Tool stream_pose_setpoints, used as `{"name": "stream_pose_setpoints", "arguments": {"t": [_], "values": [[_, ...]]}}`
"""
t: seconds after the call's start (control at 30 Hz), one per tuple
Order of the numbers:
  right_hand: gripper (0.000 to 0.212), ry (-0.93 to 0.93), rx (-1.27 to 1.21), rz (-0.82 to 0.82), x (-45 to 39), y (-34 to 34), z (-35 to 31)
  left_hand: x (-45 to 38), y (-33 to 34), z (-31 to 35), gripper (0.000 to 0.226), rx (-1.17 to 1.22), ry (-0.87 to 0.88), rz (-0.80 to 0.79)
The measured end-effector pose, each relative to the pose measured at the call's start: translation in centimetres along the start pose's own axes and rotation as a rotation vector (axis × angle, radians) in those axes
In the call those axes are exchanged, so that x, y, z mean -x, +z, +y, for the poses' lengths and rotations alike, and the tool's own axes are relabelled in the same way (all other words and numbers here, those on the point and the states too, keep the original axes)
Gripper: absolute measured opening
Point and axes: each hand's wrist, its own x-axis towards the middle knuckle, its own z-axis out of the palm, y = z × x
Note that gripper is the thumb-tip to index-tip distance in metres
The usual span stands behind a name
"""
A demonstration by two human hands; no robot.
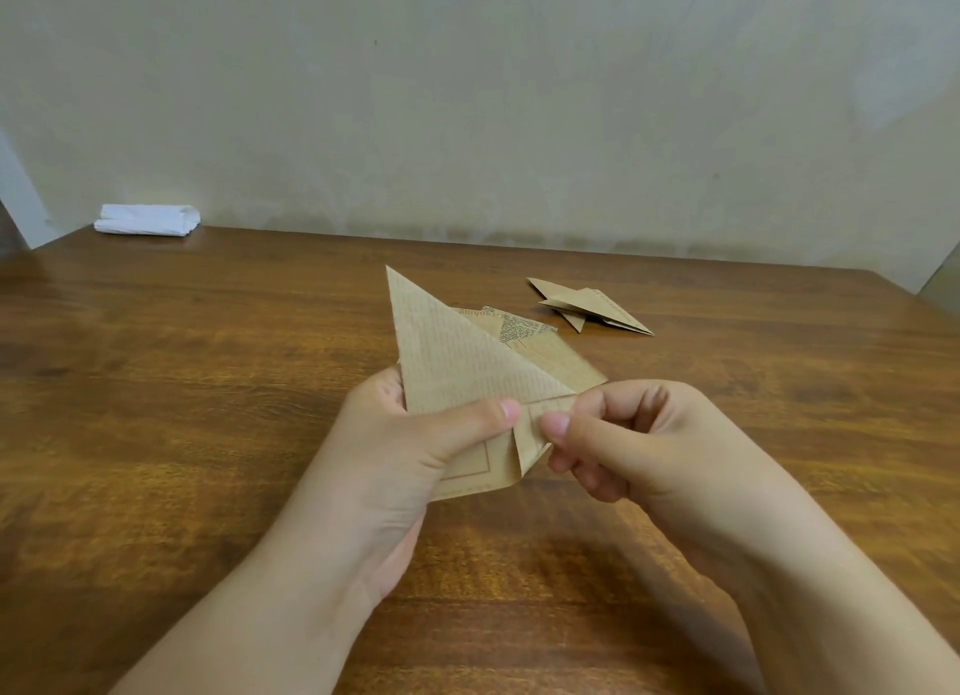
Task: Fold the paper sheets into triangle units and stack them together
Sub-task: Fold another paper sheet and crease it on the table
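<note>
On the wooden table (208, 382), a flat sheet (566, 367) lies just behind the hands, and finished units (592, 307) are stacked farther back on the right. A half-folded unit (457, 367) is held above the table. The left hand (410, 450) grips its lower edge; the right hand (639, 445) pinches the right corner. The step looks like a corner fold; next it likely needs creasing flat, then stacking.

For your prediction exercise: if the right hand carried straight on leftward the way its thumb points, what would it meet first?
Probably the left hand, whose thumb also pinches the folded paper just beside the right hand.
</note>
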Motion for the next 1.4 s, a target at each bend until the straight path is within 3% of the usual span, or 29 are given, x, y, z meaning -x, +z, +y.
{"name": "stream_pose_setpoints", "arguments": {"t": [0.33,0.5,0.57,0.63,0.73,0.83,0.93,1.03,1.13,1.2,1.27,1.33,1.4], "values": [[0.019,0.007,0.061,0.027,-0.1,-0.2,0.4,-0.2,-0.3,-0.1,0.053,-0.026,-0.063,-0.054],[0.034,0.118,0.115,-0.054,0.0,-0.9,0.0,-0.7,-0.9,-0.2,0.053,-0.157,-0.123,-0.049],[0.033,0.207,0.194,-0.067,0.0,-1.4,-0.5,-1.3,-1.5,-0.2,0.058,-0.266,-0.197,-0.097],[0.027,0.246,0.424,-0.013,0.3,-2.0,-0.6,-1.6,-1.9,-0.2,0.066,-0.419,-0.258,-0.182],[0.009,0.075,0.680,0.035,1.4,-1.9,-0.4,-2.0,-1.9,-0.4,0.072,-0.672,-0.299,-0.278],[0.013,-0.056,0.827,-0.067,2.8,-0.8,1.0,-2.2,-1.0,-0.3,0.067,-0.964,-0.233,-0.328],[0.011,-0.148,0.867,-0.109,3.6,-0.1,2.9,-2.4,0.2,0.0,0.077,-1.232,-0.178,-0.361],[0.013,-0.251,0.889,-0.135,4.0,0.3,3.8,-2.2,0.6,-0.1,0.094,-1.393,-0.157,-0.364],[0.016,-0.310,0.964,-0.127,4.3,0.8,4.1,-1.2,0.2,-0.5,0.110,-1.397,-0.102,-0.249],[0.016,-0.328,1.002,-0.111,4.3,1.1,3.9,-0.2,-0.4,-1.0,0.091,-1.440,0.079,-0.132],[0.016,-0.327,1.022,-0.099,4.3,1.4,3.7,0.9,-1.0,-1.6,0.039,-1.399,0.285,-0.064],[0.015,-0.310,1.027,-0.092,4.2,1.7,3.6,1.9,-1.2,-2.2,0.012,-1.322,0.253,-0.102],[0.012,-0.268,1.015,-0.074,4.2,2.1,3.4,2.4,-1.2,-2.8,0.018,-1.345,0.156,-0.144]]}}
